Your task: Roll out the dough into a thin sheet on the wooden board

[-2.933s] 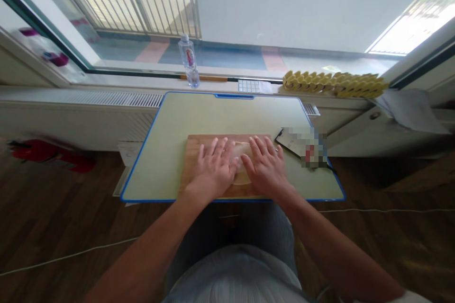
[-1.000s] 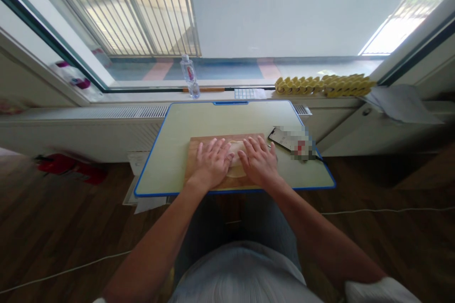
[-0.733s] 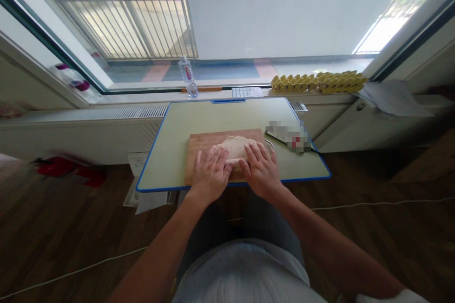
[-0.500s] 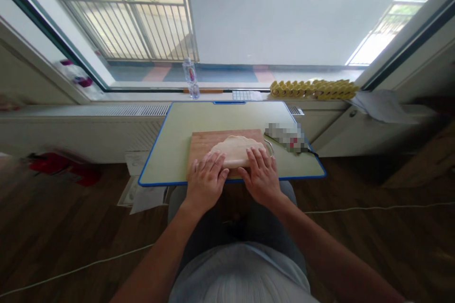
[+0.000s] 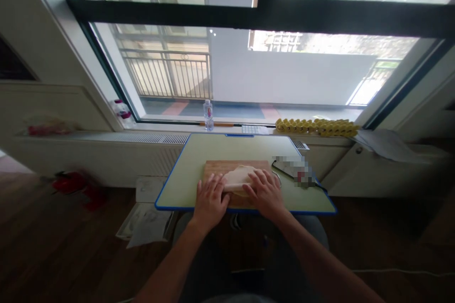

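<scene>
A thin sheet of pale dough (image 5: 243, 173) lies on a wooden cutting board (image 5: 212, 166). Across the dough's near part runs a pale rod, apparently a rolling pin (image 5: 233, 188); its ends are hidden beneath my hands. My left hand (image 5: 210, 199) rests palm down on the rod's left end, fingers stretched forward over the board. On the right end lies my right hand (image 5: 265, 193), its fingers spread and reaching over the dough's right side. Some dough shows on the near side of the rod.
The board sits on a small blue-edged table (image 5: 181, 182). Right of it lies a blurred-out object (image 5: 293, 170) with a dark strap. A plastic bottle (image 5: 208, 116) and yellow bumpy strips (image 5: 316, 127) stand on the windowsill. A red fire extinguisher (image 5: 76, 187) is at floor left.
The view has tilted upward, showing more window, so the table appears lower. The rod has moved back over the dough, with some dough now showing on its near side. Both hands remain on it.
</scene>
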The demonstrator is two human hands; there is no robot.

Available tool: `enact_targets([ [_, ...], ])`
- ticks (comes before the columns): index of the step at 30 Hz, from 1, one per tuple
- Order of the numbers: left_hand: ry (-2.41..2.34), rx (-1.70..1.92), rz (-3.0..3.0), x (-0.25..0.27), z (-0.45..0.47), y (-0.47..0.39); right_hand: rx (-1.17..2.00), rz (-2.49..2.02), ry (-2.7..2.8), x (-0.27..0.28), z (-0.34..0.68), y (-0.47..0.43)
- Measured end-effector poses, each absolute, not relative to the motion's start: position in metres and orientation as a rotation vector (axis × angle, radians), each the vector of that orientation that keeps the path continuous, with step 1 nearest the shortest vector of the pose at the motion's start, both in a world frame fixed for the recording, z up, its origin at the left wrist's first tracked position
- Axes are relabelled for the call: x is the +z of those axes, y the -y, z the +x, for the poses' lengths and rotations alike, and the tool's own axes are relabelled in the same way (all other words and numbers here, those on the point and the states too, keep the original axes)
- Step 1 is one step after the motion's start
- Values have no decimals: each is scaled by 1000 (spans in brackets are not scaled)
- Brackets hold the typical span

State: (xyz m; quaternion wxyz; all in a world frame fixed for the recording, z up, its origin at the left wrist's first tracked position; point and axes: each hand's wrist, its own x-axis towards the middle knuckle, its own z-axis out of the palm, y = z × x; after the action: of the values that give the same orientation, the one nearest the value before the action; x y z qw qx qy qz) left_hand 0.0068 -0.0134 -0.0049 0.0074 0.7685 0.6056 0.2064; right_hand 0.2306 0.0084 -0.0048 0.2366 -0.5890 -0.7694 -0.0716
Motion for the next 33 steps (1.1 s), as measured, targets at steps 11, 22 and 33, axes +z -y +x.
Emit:
enact_targets([
  [11, -2060, 636, 2243, 5, -15, -2, -45, -1542, 1976, -13, 248, -5],
  [22, -2026, 520, 1911, 22, 8, -31, -102, -1578, 1825, -19, 247, 0],
  [33, -1812, 761, 1809, 15, 17, -75, -70, -1542, 1772, -18, 245, 4],
])
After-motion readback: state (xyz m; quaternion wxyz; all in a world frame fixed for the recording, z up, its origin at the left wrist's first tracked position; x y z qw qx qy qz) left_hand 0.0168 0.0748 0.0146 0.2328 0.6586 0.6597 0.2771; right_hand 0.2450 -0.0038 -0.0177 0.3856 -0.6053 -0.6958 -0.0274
